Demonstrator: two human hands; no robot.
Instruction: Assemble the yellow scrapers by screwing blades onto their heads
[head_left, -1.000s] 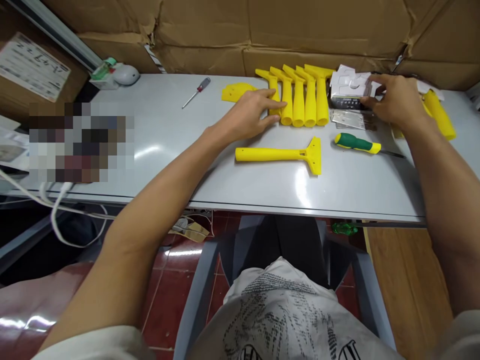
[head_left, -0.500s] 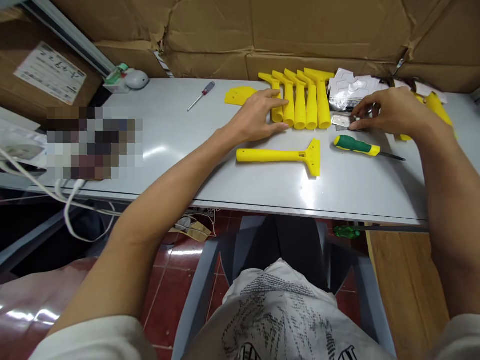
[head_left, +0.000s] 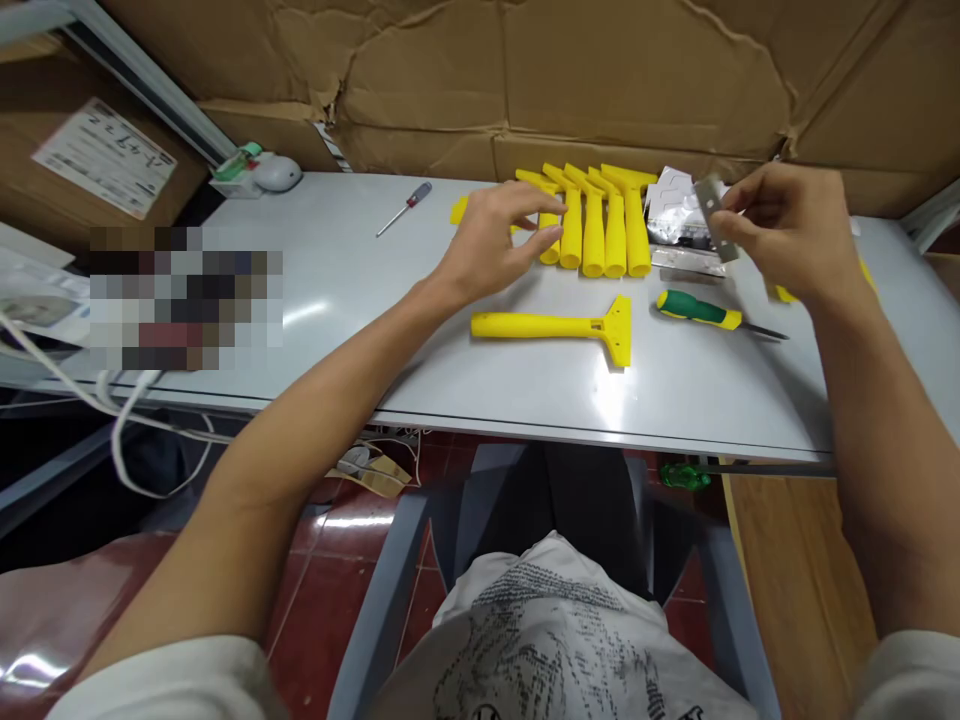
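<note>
Between the thumb and fingers of my right hand (head_left: 787, 225) is a flat metal blade (head_left: 716, 220) with holes, raised off the table. My left hand (head_left: 499, 238) is beside the leftmost of several yellow scraper handles (head_left: 593, 235) lined up side by side; its thumb and fingers are apart, with nothing between them. One yellow scraper handle (head_left: 540, 326) lies crosswise in front of the row. Under my right hand, more metal blades (head_left: 686, 262) lie on the table. A green and yellow screwdriver (head_left: 697, 308) lies just in front of them.
White cut pieces (head_left: 671, 200) lie behind the blades. A small screwdriver (head_left: 405, 208) is at the back left, near a grey-white computer mouse (head_left: 278, 175). Cardboard (head_left: 420, 80) walls the table's back. White cables (head_left: 124, 430) hang at the left edge.
My right hand has lifted a blade from the pile on the table. My left hand has shifted slightly left, off the row of handles. The view has tilted a little.
</note>
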